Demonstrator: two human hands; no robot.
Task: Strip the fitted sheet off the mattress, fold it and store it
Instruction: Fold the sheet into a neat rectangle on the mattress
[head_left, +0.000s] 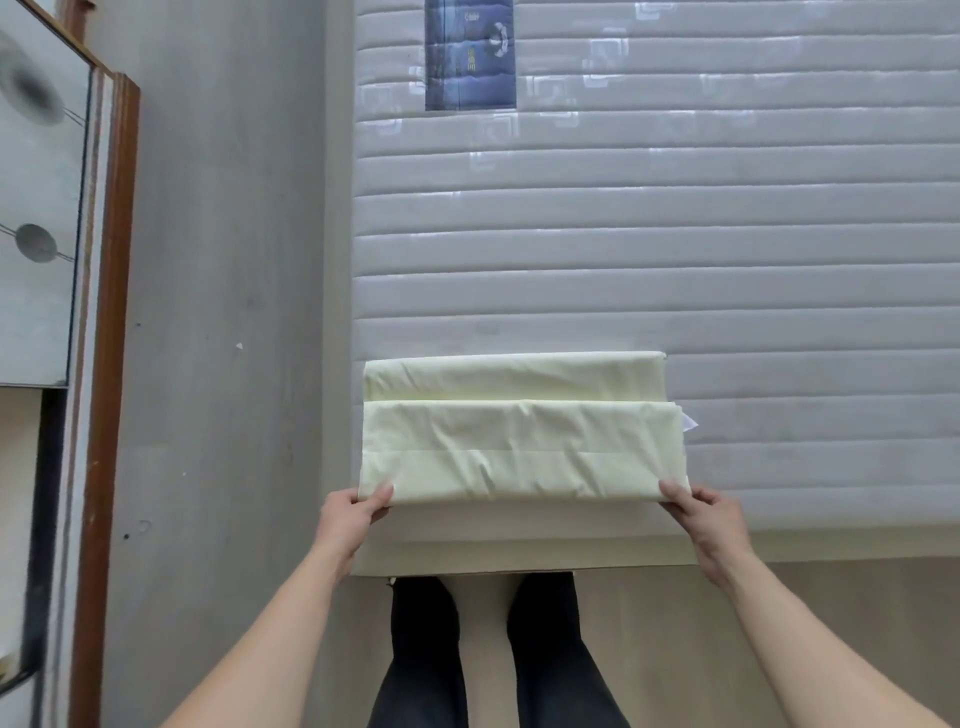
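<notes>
Mattress (675, 234), bare and quilted, extends well beyond both hands toward the far side and to the right of the right hand (709, 525); its near edge runs just behind the wrists, and its left edge lies just left of the left hand (350, 517), bordered by grey floor (228, 312) and a wooden-framed cabinet (104, 364) farther left. A blue label (470, 54) sits far ahead of the hands. Folded fitted sheet (519, 441), pale yellow, lies on the mattress's near left corner, between and just ahead of the hands; its long axis runs left to right, folds stacked in bands. Left hand pinches the near left corner, thumb on top; right hand pinches the near right corner likewise.
</notes>
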